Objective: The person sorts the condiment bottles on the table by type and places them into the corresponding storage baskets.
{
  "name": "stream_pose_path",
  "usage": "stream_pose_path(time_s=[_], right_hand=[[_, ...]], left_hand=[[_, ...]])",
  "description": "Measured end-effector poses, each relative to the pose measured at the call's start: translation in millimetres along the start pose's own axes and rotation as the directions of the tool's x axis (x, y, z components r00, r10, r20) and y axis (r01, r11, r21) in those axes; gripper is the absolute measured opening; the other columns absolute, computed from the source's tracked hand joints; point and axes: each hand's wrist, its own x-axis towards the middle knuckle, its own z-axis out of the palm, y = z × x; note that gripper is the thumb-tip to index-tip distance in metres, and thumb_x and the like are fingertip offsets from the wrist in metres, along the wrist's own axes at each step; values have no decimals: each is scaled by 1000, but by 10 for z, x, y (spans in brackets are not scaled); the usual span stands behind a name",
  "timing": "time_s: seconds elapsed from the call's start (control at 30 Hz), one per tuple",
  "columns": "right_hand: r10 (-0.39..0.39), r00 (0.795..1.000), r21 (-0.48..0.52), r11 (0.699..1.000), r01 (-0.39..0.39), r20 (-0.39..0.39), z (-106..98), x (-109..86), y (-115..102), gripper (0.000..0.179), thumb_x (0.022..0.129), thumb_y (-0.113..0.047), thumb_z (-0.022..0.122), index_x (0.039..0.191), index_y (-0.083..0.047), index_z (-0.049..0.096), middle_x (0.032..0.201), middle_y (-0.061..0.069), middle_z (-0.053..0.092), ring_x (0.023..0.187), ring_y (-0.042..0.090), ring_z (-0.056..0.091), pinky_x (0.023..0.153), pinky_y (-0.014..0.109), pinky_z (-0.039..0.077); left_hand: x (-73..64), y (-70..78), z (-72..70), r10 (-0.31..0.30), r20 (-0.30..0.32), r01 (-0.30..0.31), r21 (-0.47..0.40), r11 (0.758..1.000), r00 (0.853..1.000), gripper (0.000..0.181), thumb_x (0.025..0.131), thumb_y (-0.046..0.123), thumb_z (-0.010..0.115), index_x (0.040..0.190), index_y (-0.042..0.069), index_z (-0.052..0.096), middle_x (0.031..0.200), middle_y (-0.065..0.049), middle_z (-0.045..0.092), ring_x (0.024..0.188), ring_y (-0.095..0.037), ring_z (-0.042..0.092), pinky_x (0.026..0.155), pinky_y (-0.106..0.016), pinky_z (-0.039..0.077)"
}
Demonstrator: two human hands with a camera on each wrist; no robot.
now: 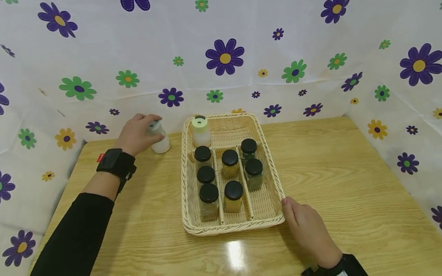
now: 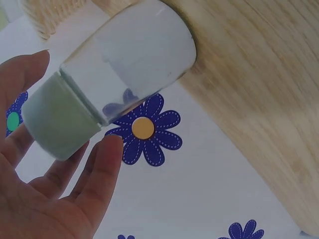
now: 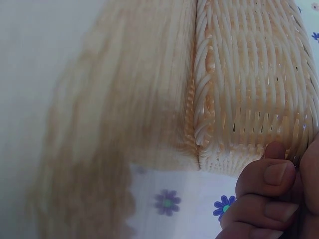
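My left hand (image 1: 136, 134) is around the pale green lid of a clear shaker jar (image 1: 161, 145) with white contents, standing on the table left of the basket. In the left wrist view, thumb and fingers spread about the lid (image 2: 62, 117), with a gap between thumb and lid. My right hand (image 1: 307, 226) holds the near right corner of a woven basket (image 1: 231, 229), thumb at the rim and fingers curled at its outer wall. A second shaker jar (image 1: 202, 136) with a yellow-green lid stands in the basket's back left.
Several black-lidded spice jars (image 1: 233, 195) stand in the basket's three front compartments, split by woven dividers (image 1: 246, 199). The basket's undivided back section lies behind them. A flower-printed cloth (image 1: 241, 88) hangs behind and beside the wooden table (image 1: 328, 168).
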Motion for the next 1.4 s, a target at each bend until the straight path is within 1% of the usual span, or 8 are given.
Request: stream_pose_path(time_s=[0.2,0.37,0.63,0.83,1.07,1.2,1.3,1.4], right_hand=[[-3,1000,0,1000,3,9,6,-1,-9,45,111,-35,30,72,-16,42,56,-7,29,49,5,20,46,20,23],[5,1000,6,1000,-5,15,4,-7,-10,45,111,-35,29,72,-15,42,56,-7,30,49,5,21,46,20,24],[3,1000,14,1000,-3,25,6,8,-15,45,111,-35,29,73,-15,42,56,-7,30,49,5,20,46,20,24],[14,1000,17,1000,-15,19,14,-2,-9,45,111,-35,30,74,-15,43,57,-7,30,49,5,21,46,20,24],[-8,1000,22,1000,8,-15,23,-40,-10,41,111,-30,33,74,-16,44,57,-9,29,49,3,20,45,20,25],[-8,1000,29,1000,8,-13,22,-51,-21,41,111,-30,33,75,-16,44,56,-9,29,48,3,20,45,20,26],[-8,1000,27,1000,8,-7,23,-43,-29,41,111,-31,33,75,-16,44,56,-9,29,48,3,21,45,20,26],[-12,1000,22,1000,12,-10,24,-30,-32,41,111,-31,33,74,-16,43,57,-9,29,49,3,21,45,20,26]], left_hand=[[37,-63,53,-19,35,20,-7,1000,999,60,90,28,74,143,13,51,135,-28,49,115,-46,52,94,-64,49],[52,-35,69,-33,46,34,-26,999,998,55,91,27,73,140,15,52,133,-26,51,114,-44,52,95,-63,49],[53,-26,29,-43,60,45,-29,999,997,50,91,25,73,136,11,55,129,-25,53,113,-42,52,94,-61,49],[132,-63,24,-16,68,16,-6,1000,998,47,89,25,75,131,10,60,122,-22,59,111,-39,54,94,-57,48],[134,-4,8,-15,90,17,-30,999,996,49,90,21,75,135,8,58,129,-22,59,116,-40,53,100,-58,46],[113,11,-9,-29,97,34,-52,998,995,53,91,21,74,138,9,55,134,-22,58,119,-39,52,103,-58,45],[93,8,-45,-30,96,35,-53,998,995,54,91,22,74,139,9,53,136,-21,57,121,-39,52,103,-59,45],[78,40,-110,-16,82,21,-50,999,996,55,92,23,74,141,10,51,135,-22,57,119,-40,53,102,-59,45]])
